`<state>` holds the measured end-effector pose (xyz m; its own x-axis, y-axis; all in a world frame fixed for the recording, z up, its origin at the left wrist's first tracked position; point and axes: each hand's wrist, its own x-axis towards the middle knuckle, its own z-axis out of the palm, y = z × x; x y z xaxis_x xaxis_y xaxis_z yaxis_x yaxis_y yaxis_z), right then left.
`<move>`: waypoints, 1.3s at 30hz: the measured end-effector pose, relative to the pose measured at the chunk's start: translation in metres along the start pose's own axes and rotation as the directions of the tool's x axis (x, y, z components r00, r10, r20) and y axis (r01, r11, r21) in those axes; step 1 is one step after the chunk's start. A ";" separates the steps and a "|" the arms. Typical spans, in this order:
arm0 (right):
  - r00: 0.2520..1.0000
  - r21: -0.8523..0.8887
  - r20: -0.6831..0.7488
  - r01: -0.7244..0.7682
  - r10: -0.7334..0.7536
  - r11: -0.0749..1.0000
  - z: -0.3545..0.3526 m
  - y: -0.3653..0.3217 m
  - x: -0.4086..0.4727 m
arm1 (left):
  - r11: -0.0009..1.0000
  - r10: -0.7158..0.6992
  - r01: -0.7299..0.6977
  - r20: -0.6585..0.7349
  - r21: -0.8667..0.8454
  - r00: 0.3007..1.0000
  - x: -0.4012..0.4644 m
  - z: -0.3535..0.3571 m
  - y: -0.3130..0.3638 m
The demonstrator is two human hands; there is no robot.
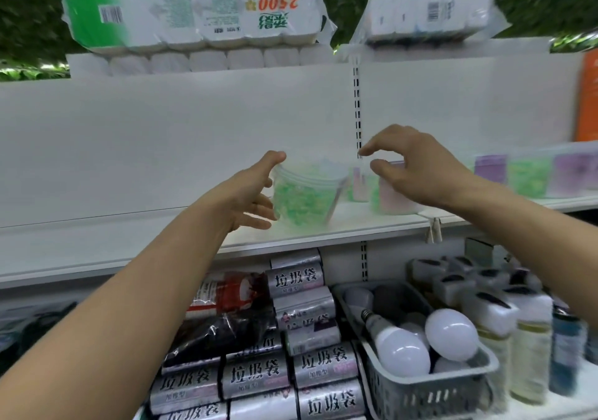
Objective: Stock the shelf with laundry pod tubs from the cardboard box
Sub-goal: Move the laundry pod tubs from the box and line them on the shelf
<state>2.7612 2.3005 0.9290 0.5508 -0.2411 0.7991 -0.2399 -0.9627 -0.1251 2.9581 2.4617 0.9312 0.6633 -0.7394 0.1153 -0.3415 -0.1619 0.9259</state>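
Head view: white shelf [129,241] at mid height. One clear tub of green pods [305,193] stands on it near centre, close to the front edge. The image is motion-blurred, so fine contact is hard to read.

Left hand [250,189]: fingers spread and nearly straight, just beside the tub's left wall, thumb up near the rim. Cannot tell whether the fingertips touch the wall; it holds nothing.

Right hand [411,168]: hovers right of the tub, fingers loosely curled downward, thumb and forefinger apart, nothing between them. It sits over a pink tub [393,198], contact unclear.

Farther right along the shelf, a row of purple and green tubs [530,176]. Cardboard box not in view. Shelf below holds silver rolls of bin bags [304,316] and a basket of light bulbs [430,384]. Paper roll packs [194,8] sit on top.

Judgement: tub appears set down, both hands free of it.

Risks:
- Tub stands near the front edge; a brush from either hand could tip it onto the bulbs below.
- The gap to the pink tub is small; pushing the green tub rightward could knock its neighbours.
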 end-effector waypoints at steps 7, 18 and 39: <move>0.989 -0.201 0.046 -0.126 0.138 0.971 -0.015 0.022 -0.013 | 0.866 0.444 -0.359 -0.204 0.349 0.873 0.011 0.018 -0.014; 0.988 -0.189 0.031 -0.144 0.153 0.971 -0.005 0.038 -0.023 | 0.604 0.676 -0.502 -0.066 0.619 0.734 0.008 0.061 -0.012; 0.981 -0.215 -0.137 -0.162 0.134 0.963 -0.080 0.104 -0.171 | 0.429 0.856 -0.739 0.027 0.519 0.516 -0.066 0.227 -0.018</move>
<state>2.5778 2.2512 0.8259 0.3984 -0.3490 0.8482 -0.4922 -0.8617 -0.1234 2.7690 2.3653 0.8255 0.0315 -0.5379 0.8424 -0.9825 0.1379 0.1248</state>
